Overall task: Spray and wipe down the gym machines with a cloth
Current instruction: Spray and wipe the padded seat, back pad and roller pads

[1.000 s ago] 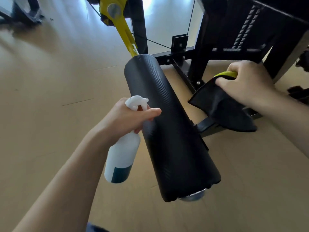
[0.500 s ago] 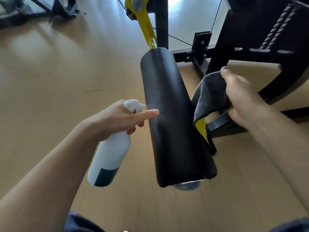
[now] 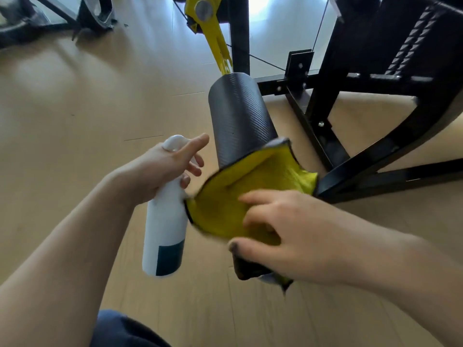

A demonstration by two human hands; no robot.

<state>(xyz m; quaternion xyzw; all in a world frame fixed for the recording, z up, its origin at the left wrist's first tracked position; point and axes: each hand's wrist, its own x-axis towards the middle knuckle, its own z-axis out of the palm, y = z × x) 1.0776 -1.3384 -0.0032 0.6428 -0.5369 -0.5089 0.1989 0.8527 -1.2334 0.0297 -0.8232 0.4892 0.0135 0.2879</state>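
I see right hand [image 3: 298, 236] pressing yellow cloth [image 3: 253, 196] on roller pad [image 3: 240, 121], fingers spread; left hand [image 3: 160, 169] at 9 o'clock grips spray bottle [image 3: 165, 229].

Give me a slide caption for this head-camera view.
Right hand presses yellow cloth onto black roller pad; left hand holds spray bottle.

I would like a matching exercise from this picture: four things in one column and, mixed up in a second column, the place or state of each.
Things:
1. spray bottle
2. cloth
3. roller pad
4. yellow arm

Places or states:
A. under the right hand, yellow side up
B. above the pad's far end
C. black, its near part covered
D. in the left hand, beside the pad

Pairs: 1-D, 2-A, 3-C, 4-B
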